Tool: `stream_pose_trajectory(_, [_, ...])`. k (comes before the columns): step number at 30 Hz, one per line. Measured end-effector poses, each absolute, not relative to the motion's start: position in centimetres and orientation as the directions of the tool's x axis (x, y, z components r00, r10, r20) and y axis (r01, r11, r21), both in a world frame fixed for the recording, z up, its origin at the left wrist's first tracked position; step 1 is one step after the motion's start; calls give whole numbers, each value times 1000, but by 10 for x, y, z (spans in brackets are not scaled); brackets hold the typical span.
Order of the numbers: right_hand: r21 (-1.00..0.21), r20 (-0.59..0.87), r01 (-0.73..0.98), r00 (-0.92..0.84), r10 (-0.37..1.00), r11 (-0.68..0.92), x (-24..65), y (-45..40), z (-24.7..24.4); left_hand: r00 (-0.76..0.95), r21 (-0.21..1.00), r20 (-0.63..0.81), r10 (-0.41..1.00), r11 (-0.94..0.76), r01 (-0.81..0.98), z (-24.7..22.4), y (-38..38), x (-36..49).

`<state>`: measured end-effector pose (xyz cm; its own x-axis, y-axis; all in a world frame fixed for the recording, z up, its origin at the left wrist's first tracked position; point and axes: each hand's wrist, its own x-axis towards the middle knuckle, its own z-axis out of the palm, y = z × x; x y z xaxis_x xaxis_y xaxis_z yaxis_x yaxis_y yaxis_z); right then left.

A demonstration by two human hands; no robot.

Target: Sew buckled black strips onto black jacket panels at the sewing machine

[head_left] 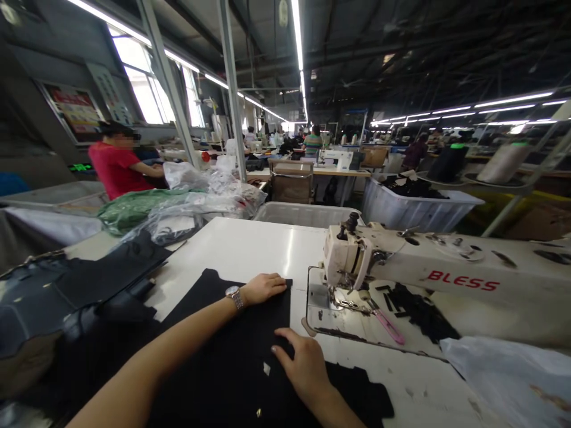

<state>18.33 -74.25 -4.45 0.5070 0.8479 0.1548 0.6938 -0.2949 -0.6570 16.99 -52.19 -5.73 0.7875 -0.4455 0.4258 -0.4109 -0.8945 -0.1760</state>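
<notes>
A large piece of black fabric (223, 356) lies on the white sewing table (250, 244), left of the sewing machine (401, 261). My left hand (264, 288) rests flat on it near the top right corner, fingers stretched out; a metal watch (234, 296) is on that wrist. Closer to me, my right hand (306, 365) touches the fabric's right edge with thumb and forefinger apart. Two small pale scraps, one of them a white piece (266, 368), sit on the cloth. More black fabric (366, 389) spreads out beyond my right wrist.
Beside the needle area lie a pink-handled tool (388, 326) and black strips (419, 312). A white plastic bag (508, 374) is at the right. Dark cut pieces (80, 285) and plastic-wrapped bundles (200, 202) fill the left. A person in red (116, 163) stands farther back.
</notes>
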Motion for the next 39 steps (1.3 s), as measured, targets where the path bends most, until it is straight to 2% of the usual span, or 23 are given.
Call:
stream_pose_trajectory(4, [-740, 170, 643, 461, 871, -197, 170, -736, -41, 808, -162, 442, -388, -921, -354, -59, -519, 141])
stream_pose_trajectory(6, [-779, 195, 618, 406, 893, -111, 168, -732, -28, 835, -111, 437, -335, -941, -319, -53, -520, 131])
stream_pose_trajectory(7, [-788, 217, 613, 367, 905, -59, 169, -729, -18, 859, -57, 441, -262, -963, -264, -46, -518, 126])
stream_pose_trajectory(10, [-773, 330, 624, 239, 913, 116, 180, -708, 29, 870, 132, 468, 156, -986, 105, -14, -495, 101])
stream_pose_trajectory(11, [-760, 377, 626, 206, 903, 174, 186, -696, 49, 823, 171, 477, 307, -952, 255, -1, -482, 88])
stream_pose_trajectory(13, [-733, 473, 623, 181, 862, 271, 199, -663, 96, 703, 197, 487, 518, -849, 489, 22, -450, 50])
stream_pose_trajectory(16, [-608, 650, 701, 170, 741, 372, 219, -610, 174, 496, 210, 424, 758, -615, 760, 38, -412, -26])
stream_pose_trajectory(17, [-541, 728, 749, 191, 658, 381, 226, -595, 199, 431, 209, 379, 819, -529, 822, 36, -405, -52])
stream_pose_trajectory(20, [-478, 847, 788, 295, 443, 389, 251, -567, 257, 274, 202, 210, 938, -316, 927, 16, -400, -119])
stream_pose_trajectory(22, [-459, 886, 838, 408, 219, 294, 269, -561, 272, 223, 208, 100, 970, -240, 948, -3, -405, -147])
stream_pose_trajectory(24, [-502, 864, 856, 502, 27, 123, 285, -558, 262, 225, 228, 27, 974, -225, 947, -19, -414, -164])
stream_pose_trajectory(25, [-538, 842, 842, 539, -22, 40, 291, -556, 249, 243, 243, 5, 970, -237, 941, -25, -419, -168])
stream_pose_trajectory(27, [-587, 807, 802, 590, -12, -113, 296, -553, 211, 312, 276, -16, 950, -295, 915, -31, -432, -173])
stream_pose_trajectory(29, [-581, 801, 794, 597, 45, -177, 292, -550, 164, 429, 320, -23, 903, -400, 859, -32, -445, -177])
stream_pose_trajectory(33, [-393, 847, 907, 422, 322, -155, 263, -555, 75, 641, 397, -5, 767, -587, 706, -32, -469, -192])
stream_pose_trajectory(36, [-242, 827, 968, 244, 507, -72, 238, -572, 25, 690, 330, 57, 722, -665, 670, -41, -482, -205])
stream_pose_trajectory(39, [-235, 792, 971, 171, 586, 34, 222, -596, -6, 653, 244, 193, 733, -680, 691, -50, -487, -213])
